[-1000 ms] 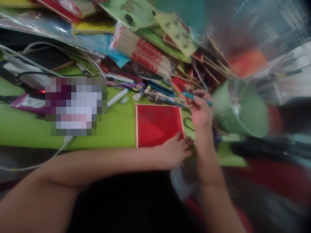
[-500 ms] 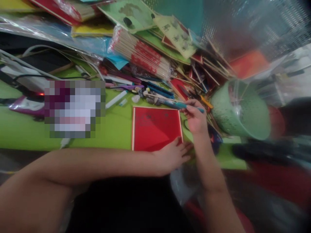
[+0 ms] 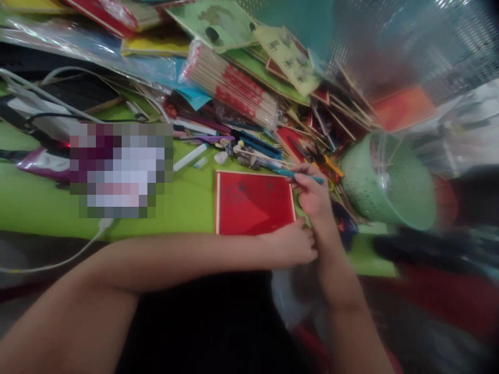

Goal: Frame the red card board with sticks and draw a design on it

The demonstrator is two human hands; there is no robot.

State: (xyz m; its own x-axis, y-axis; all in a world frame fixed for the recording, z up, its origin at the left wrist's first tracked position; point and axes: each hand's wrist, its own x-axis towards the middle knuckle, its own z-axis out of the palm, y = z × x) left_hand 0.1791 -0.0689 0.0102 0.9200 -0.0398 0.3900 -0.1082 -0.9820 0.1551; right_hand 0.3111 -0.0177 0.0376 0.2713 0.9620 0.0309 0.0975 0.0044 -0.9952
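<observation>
Teal pen [image 3: 286,172] in right hand [image 3: 315,195] — left hand [image 3: 297,244] curled, forearm [image 3: 218,254] crosswise.

Looks forward and down from the wearer's head, close above the hands [image 3: 313,193], facing across the bench [image 3: 191,208] from the dark clothing [image 3: 206,322] at bottom to the heaped clutter [image 3: 234,85] beyond.

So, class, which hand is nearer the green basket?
Right. The right hand is just left of the basket; the left hand is lower in view and farther left, by the red board.
</observation>
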